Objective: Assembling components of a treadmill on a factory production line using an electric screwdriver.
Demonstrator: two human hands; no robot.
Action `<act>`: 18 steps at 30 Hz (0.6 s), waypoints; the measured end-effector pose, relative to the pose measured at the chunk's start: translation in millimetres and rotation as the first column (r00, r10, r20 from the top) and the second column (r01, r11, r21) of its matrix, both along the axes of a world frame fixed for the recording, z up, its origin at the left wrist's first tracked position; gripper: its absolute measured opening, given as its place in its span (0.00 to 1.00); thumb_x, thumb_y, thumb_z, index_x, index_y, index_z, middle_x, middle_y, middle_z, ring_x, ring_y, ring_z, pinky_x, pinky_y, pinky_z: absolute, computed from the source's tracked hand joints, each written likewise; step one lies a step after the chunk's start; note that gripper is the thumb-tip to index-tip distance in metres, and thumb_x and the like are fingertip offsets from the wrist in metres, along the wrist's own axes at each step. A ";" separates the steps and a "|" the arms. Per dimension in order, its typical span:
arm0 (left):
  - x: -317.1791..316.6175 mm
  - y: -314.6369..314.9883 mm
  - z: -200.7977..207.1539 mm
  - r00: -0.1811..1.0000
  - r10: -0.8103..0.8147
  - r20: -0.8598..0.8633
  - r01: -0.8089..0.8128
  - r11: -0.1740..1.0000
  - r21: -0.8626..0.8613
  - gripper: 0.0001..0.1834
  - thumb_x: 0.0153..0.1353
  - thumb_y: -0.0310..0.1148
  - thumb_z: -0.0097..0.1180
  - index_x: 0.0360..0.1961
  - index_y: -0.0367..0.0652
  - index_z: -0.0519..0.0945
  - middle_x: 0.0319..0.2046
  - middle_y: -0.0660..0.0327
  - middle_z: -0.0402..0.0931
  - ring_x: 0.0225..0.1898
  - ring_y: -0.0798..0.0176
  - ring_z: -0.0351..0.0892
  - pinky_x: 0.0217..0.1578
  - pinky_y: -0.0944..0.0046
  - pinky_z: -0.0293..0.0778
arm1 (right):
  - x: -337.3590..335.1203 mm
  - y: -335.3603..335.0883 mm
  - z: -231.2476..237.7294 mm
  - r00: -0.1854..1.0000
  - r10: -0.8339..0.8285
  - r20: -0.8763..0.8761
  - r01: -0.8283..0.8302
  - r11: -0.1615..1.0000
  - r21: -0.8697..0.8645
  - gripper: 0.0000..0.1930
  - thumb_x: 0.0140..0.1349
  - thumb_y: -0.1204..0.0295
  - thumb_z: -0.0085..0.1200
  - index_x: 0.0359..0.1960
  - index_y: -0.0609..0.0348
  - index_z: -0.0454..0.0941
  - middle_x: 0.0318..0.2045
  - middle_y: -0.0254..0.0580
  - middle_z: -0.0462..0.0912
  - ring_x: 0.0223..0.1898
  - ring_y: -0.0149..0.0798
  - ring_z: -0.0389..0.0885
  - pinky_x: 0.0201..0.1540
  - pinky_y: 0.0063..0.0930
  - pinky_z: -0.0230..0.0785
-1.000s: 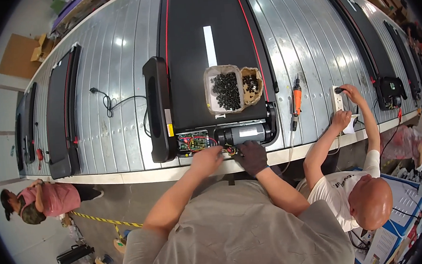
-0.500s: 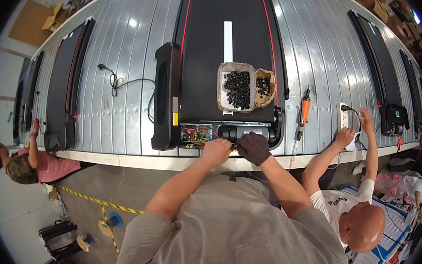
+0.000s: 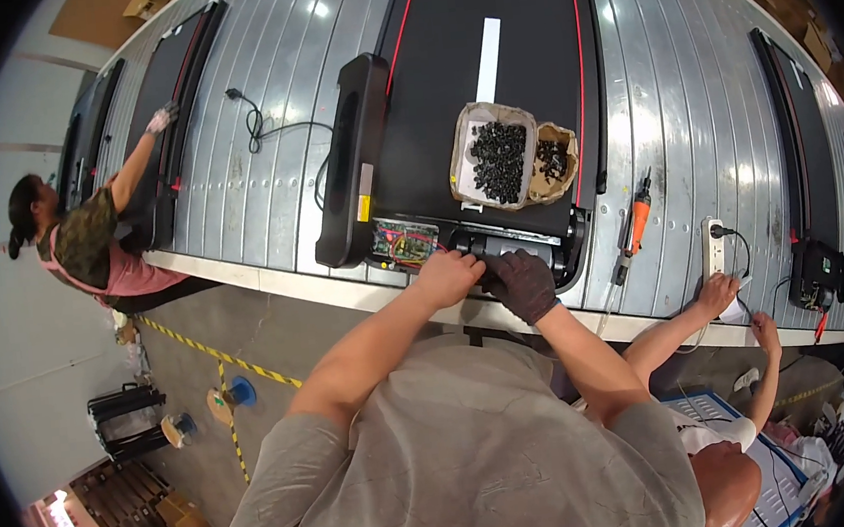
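The bare left hand and dark-gloved right hand, fingers bent, rest close together; whether they grip anything is hidden. Beneath and beyond them stretches a black, red-striped treadmill, its green circuit board just ahead-left.

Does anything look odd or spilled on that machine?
I see no spill: the small black pieces lie inside open containers. Mildly odd: the right hand wears a dark glove, while the left hand is bare.
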State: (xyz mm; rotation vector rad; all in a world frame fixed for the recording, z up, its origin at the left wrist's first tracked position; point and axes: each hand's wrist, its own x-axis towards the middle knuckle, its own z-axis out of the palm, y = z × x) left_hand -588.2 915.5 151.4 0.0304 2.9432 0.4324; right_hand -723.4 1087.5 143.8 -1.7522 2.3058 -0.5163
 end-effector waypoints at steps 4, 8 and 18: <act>-14.1 -5.7 9.1 0.994 0.105 0.039 -0.104 0.994 -0.027 0.08 0.57 0.36 0.63 0.37 0.49 0.80 0.35 0.60 0.83 0.39 0.52 0.86 0.36 0.49 0.81 | -7.6 -3.1 9.0 0.995 0.097 0.010 -0.096 0.995 -0.005 0.17 0.60 0.53 0.63 0.48 0.43 0.85 0.40 0.34 0.85 0.43 0.42 0.82 0.43 0.39 0.76; 2.1 4.6 -3.8 0.992 0.111 0.057 -0.110 0.994 -0.011 0.08 0.57 0.36 0.64 0.35 0.47 0.80 0.33 0.60 0.83 0.35 0.51 0.86 0.34 0.49 0.81 | -4.9 -0.5 5.2 0.986 0.159 0.052 -0.154 0.984 -0.095 0.13 0.59 0.53 0.64 0.44 0.37 0.87 0.37 0.28 0.84 0.41 0.40 0.82 0.39 0.37 0.75; -1.9 1.4 -2.8 0.979 0.195 0.055 -0.198 0.979 0.051 0.10 0.58 0.40 0.65 0.29 0.47 0.80 0.29 0.59 0.83 0.34 0.49 0.86 0.32 0.48 0.80 | -1.7 -7.2 5.5 0.998 -0.056 -0.012 0.052 0.969 -0.241 0.09 0.48 0.54 0.69 0.31 0.33 0.87 0.32 0.27 0.80 0.41 0.40 0.80 0.42 0.42 0.71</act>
